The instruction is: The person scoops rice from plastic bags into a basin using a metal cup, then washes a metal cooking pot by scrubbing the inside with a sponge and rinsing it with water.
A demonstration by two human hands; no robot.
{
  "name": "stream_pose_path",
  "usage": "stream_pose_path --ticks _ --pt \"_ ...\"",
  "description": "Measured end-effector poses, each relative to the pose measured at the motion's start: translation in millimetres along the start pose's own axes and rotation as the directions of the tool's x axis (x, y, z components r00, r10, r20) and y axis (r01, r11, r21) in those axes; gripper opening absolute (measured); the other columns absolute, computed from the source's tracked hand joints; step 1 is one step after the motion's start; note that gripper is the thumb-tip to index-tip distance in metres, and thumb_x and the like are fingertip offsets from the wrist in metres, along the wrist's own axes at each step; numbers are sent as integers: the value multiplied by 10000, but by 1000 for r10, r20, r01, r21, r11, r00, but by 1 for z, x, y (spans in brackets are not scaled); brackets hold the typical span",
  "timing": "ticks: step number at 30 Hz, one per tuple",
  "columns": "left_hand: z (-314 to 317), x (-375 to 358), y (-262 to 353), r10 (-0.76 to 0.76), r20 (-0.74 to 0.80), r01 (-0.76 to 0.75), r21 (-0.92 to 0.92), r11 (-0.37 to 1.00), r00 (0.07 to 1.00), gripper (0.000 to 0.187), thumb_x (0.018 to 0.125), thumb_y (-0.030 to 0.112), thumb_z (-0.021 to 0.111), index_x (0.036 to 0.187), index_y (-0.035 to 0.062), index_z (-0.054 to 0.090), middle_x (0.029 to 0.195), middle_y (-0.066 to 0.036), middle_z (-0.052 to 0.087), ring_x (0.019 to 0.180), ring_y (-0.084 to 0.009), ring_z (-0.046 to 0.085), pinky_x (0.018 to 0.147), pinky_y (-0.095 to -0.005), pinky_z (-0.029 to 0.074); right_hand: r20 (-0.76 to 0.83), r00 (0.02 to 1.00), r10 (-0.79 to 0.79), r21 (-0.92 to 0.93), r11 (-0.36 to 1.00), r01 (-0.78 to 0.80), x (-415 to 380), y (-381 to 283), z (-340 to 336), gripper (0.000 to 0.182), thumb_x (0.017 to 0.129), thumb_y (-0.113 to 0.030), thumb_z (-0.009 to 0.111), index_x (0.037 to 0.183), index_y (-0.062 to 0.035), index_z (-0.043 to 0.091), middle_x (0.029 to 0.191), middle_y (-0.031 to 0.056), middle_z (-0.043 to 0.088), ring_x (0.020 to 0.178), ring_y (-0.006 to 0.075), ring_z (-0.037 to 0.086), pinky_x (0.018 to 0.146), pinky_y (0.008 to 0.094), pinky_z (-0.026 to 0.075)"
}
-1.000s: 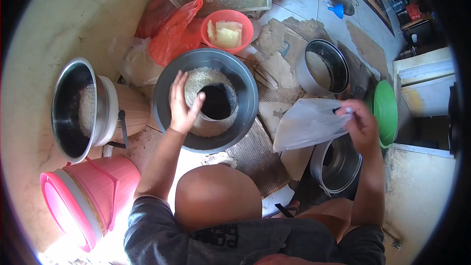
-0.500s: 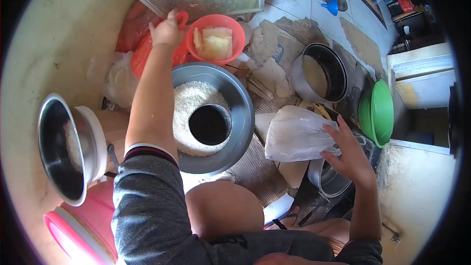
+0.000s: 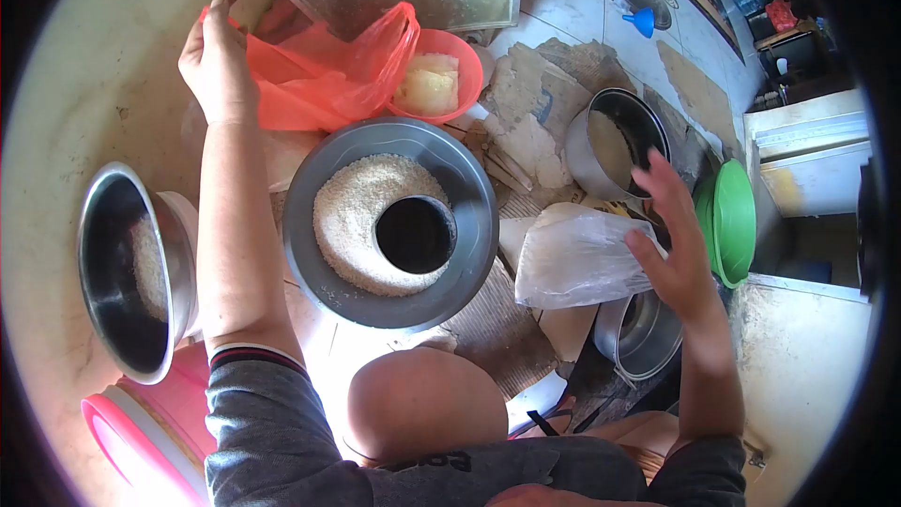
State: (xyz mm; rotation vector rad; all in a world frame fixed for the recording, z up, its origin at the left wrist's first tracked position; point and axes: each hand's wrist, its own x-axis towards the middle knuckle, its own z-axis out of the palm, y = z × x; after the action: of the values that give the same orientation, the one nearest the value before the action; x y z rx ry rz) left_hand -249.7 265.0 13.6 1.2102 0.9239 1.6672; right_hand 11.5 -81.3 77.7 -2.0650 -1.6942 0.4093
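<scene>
My left hand [image 3: 216, 61] is raised at the upper left and grips the edge of a red plastic bag [image 3: 338, 70], pulling it up and leftward. The bag stretches toward an orange bowl [image 3: 466, 84] holding pale chunks. Below it sits a grey basin [image 3: 324, 268] of white rice with a black cup [image 3: 415, 233] sunk in the grains. My right hand [image 3: 671, 244] is open with fingers spread, resting against a clear plastic bag [image 3: 572, 258] that lies over a steel pot [image 3: 643, 338].
A steel bowl with some rice [image 3: 127, 272] and a pink bucket [image 3: 141, 432] are at the left. A metal pot with rice [image 3: 615, 141] and a green basin [image 3: 732, 216] stand at the right. My knee [image 3: 422, 404] is at the bottom middle. Broken cardboard covers the floor.
My left hand left the rice basin, reached to the red bag, then pulled it up and to the left. My right hand let go of the clear bag's top and opened beside it.
</scene>
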Motion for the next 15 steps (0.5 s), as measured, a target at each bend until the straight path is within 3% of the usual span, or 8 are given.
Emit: stream_pose_path --ticks 3,4,9,10,11,12,14,15 --pt "17 -1 30 205 52 -198 -112 974 977 238 837 204 551 924 13 661 533 80 363 480 -14 290 506 -173 311 -8 993 118 320 941 -109 44 -34 17 630 760 -255 647 1292 -70 367 1338 187 345 1214 324 373 922 398 380" --pt "21 -3 48 207 69 -204 -59 977 976 296 846 150 497 593 -1 480 689 -59 570 516 -48 369 718 -275 435 -12 994 111 397 913 -98 63 -39 27 685 758 -291 659 1318 -76 329 1337 184 348 1213 315 376 907 387 400" --pt "41 -13 135 300 -29 -300 -180 937 954 244 842 147 492 803 -75 584 641 -32 526 599 -75 451 701 -231 431 -104 986 128 451 890 -68 176 -62 61 1051 685 -529 659 1360 40 89 1409 256 117 1324 321 127 1074 378 173" --pt "34 0 138 443 23 -437 -121 891 896 265 847 194 505 859 -52 602 650 -18 523 611 -92 458 706 -232 430 -160 981 108 427 904 -30 195 -64 66 1092 683 -562 650 1386 -36 1 1402 246 167 1267 339 268 1013 446 266" --pt "39 -15 159 449 27 -443 -124 888 893 265 847 194 505 859 -52 602 650 -18 523 611 -92 458 706 -232 430 -193 971 143 538 843 -17 208 -67 68 1013 698 -530 649 1381 -40 83 1368 235 261 1239 305 323 974 411 325" --pt "50 -44 189 507 69 -490 -174 854 859 292 868 209 475 942 -47 594 586 20 385 525 -70 333 595 -210 330 -647 740 182 235 971 -34 210 -104 82 628 779 -315 547 1253 -17 262 1115 165 429 921 205 419 760 305 379" --pt "45 -44 203 691 118 -655 -240 716 713 330 894 220 435 1021 -43 587 518 59 238 434 -49 202 478 -188 226 -939 343 20 -54 978 -203 201 -149 78 286 860 -100 445 1126 6 442 862 94 597 603 104 514 546 199 433" --pt "45 -47 207 684 121 -626 -312 714 720 329 898 220 429 1019 -40 589 513 59 233 430 -49 199 472 -187 223 -828 542 142 102 989 -103 194 -157 67 388 864 -159 466 1207 -5 374 954 133 582 737 138 544 656 230 446"
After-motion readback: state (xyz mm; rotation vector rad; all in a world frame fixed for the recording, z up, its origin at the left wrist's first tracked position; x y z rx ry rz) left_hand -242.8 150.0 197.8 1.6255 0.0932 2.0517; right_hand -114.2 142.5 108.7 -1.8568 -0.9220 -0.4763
